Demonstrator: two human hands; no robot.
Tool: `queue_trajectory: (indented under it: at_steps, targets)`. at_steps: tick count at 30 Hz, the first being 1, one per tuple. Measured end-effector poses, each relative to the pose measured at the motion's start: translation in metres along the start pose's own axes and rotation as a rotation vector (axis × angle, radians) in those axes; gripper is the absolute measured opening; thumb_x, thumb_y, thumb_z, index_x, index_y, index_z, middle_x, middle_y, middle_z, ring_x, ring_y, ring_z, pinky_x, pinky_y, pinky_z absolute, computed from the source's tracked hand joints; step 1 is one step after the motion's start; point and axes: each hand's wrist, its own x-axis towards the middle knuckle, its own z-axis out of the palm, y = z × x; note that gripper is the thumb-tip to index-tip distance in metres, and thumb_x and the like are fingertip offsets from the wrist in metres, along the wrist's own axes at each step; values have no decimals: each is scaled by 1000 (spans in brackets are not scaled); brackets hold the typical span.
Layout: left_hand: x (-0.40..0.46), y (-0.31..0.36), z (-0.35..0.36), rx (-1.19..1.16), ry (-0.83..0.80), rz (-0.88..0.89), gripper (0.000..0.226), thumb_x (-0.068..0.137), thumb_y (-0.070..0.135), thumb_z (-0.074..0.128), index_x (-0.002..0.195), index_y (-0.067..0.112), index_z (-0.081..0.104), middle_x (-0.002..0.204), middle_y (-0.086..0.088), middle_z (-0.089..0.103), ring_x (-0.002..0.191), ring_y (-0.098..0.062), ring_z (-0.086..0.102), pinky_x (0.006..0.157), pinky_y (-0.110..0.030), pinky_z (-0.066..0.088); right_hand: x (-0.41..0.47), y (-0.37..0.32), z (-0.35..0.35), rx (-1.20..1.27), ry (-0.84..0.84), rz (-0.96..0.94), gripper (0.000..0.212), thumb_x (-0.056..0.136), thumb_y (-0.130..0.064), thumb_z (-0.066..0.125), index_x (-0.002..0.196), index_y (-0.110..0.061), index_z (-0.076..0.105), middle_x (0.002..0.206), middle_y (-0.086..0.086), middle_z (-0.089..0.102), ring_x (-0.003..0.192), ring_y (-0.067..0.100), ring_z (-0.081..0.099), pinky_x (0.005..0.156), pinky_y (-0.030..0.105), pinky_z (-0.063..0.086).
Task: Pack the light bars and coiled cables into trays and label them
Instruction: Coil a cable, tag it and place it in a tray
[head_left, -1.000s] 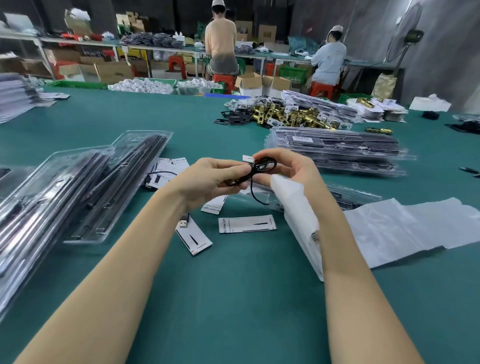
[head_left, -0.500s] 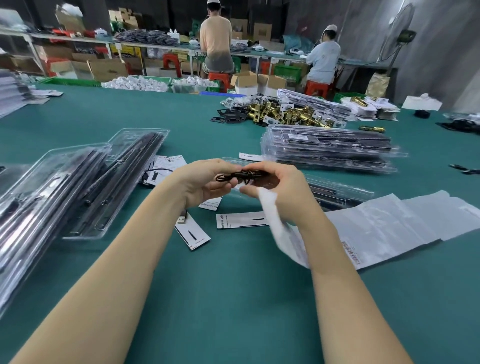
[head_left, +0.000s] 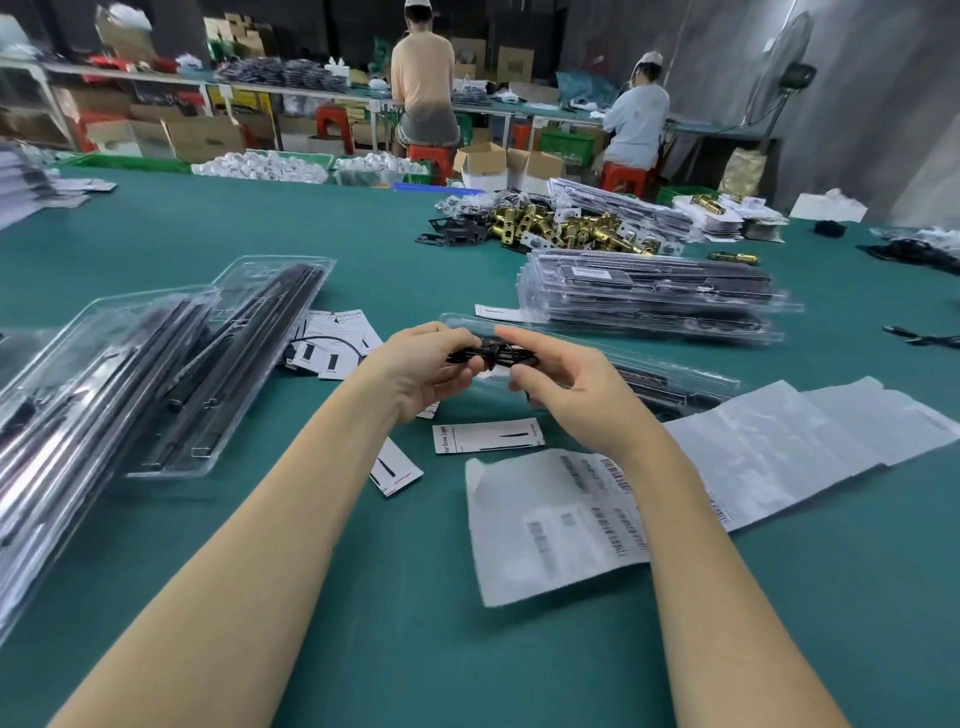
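A green worktable (head_left: 467, 649) fills the workshop floor. At centre, the left hand (head_left: 421, 364) and right hand (head_left: 566, 389) pinch a black coiled cable (head_left: 491, 355) between them. It looks light and springy; grip across the bundled middle. An open tray (head_left: 675, 374) waits just beyond at one o'clock.

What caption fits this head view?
Both hands, left hand and right hand, hold a coiled black cable above a clear tray on the green table.
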Motion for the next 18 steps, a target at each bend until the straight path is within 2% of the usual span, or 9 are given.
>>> queue_trajectory:
  at_steps: [2,4,6,9,11,14,16,18]
  targets:
    - [-2,0,3,6,-11,-8,15,92,7,66,81,13,57,60,-8,68,47,-9,62,47,-17,53,-1,1,1,92,48,-17,39,93,-17,70,128,-34,68,94,-5,77,87,8,71,88,26,55]
    - [-4,0,6,19,-26,-19,8,92,8,65,86,11,60,60,-7,67,47,-9,61,46,-17,53,0,3,1,189,91,-29,36,87,-13,78,120,-26,74,89,-3,78,76,8,69,78,22,55]
    - [-6,-1,9,36,-44,-37,3,93,9,64,91,11,63,63,-7,68,46,-8,61,47,-16,54,2,5,0,214,125,-50,32,81,-14,83,111,-25,77,84,-4,78,69,6,68,70,16,51]
    - [-5,-2,11,89,-51,-50,2,94,11,63,93,11,64,67,-7,70,46,-7,58,48,-15,54,5,5,0,227,108,-60,29,80,-15,84,106,-25,79,88,-3,78,72,8,69,72,19,53]
    - [-4,-3,12,109,-50,-56,6,96,12,59,93,10,63,63,-5,69,44,-6,57,47,-15,53,6,6,1,221,66,-58,29,81,-15,83,108,-24,79,93,-1,79,78,11,71,76,21,55]
    - [-5,-3,13,205,-83,-39,18,102,23,53,96,10,64,61,-3,68,43,-7,57,45,-16,51,9,7,1,257,86,-37,19,82,-11,82,97,-22,81,84,1,78,70,11,68,72,20,53]
    - [-5,-1,12,292,-116,-8,34,104,38,48,98,10,65,65,-5,71,47,-10,61,46,-18,51,11,8,0,313,129,18,12,82,-11,82,90,-20,81,75,0,75,63,10,64,65,18,52]
    - [-5,1,7,365,-156,50,44,104,48,44,101,10,67,77,-9,76,58,-16,70,54,-20,55,13,8,-1,370,156,108,8,81,-15,82,88,-19,80,70,-2,73,57,8,61,58,15,49]
